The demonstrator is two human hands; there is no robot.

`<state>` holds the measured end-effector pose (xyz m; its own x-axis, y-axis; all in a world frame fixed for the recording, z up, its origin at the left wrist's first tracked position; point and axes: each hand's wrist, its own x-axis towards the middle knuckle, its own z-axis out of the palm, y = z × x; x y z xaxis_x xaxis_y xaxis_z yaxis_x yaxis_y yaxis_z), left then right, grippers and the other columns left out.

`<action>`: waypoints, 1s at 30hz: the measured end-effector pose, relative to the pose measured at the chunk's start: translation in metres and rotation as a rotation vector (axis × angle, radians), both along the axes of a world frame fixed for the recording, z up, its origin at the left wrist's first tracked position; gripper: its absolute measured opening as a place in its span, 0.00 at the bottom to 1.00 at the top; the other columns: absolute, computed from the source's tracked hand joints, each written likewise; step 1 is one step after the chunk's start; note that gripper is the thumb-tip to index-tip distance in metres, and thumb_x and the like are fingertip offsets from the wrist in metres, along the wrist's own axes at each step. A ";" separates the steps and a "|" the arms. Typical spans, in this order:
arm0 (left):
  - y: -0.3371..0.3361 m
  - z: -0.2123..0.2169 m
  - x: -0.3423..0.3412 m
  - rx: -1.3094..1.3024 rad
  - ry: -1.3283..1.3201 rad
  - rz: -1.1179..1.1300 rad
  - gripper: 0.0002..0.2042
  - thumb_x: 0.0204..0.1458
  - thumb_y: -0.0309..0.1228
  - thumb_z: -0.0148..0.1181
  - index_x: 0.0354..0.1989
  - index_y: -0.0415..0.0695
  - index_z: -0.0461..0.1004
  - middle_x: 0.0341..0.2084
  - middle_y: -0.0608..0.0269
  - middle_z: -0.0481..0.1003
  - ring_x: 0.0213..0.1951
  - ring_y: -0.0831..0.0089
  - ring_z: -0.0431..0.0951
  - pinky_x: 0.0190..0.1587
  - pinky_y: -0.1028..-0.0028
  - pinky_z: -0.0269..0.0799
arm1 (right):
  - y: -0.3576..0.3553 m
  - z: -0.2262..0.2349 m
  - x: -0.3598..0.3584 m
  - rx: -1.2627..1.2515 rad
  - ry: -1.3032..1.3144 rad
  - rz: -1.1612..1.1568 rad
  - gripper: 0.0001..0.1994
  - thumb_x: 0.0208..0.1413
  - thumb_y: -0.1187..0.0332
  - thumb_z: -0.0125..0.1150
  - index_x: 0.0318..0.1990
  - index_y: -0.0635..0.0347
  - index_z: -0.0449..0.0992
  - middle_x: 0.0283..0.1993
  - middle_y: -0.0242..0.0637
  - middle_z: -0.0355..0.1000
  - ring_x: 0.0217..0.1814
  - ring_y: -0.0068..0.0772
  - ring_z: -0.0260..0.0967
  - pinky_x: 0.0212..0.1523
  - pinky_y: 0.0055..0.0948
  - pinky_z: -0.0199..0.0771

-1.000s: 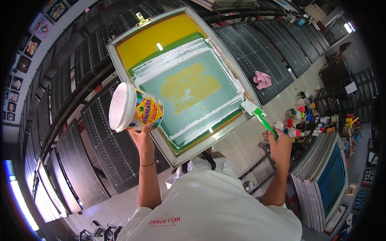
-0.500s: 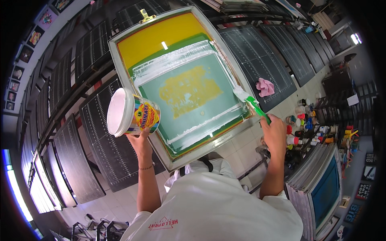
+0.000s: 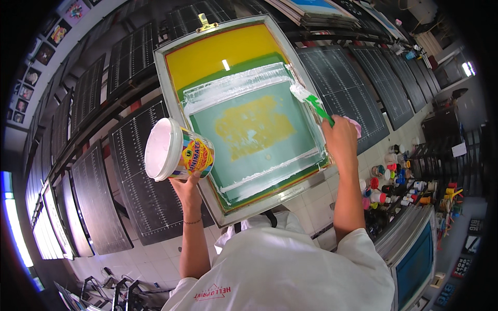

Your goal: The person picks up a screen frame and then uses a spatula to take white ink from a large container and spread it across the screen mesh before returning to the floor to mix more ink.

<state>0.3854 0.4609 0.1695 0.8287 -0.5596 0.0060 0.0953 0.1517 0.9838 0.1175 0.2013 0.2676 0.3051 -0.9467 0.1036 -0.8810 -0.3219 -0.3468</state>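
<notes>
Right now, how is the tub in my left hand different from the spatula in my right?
The tub is round and wide, with a colourful printed wall, tipped on its side; the spatula is slim and green, its blade pointing at the screen frame. The tub hangs beside the frame's left edge in the left hand; the spatula's tip meets the mesh, gripped by the right hand. Both carry white ink.
</notes>
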 end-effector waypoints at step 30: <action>-0.085 0.051 0.002 0.200 -0.881 -0.012 0.58 0.21 0.35 0.82 0.65 0.38 0.50 0.54 0.48 0.63 0.59 0.50 0.61 0.63 0.55 0.54 | 0.064 0.062 -0.040 1.427 -0.901 0.096 0.20 0.67 0.62 0.43 0.31 0.70 0.73 0.11 0.22 0.51 0.10 0.11 0.40 0.11 0.17 0.39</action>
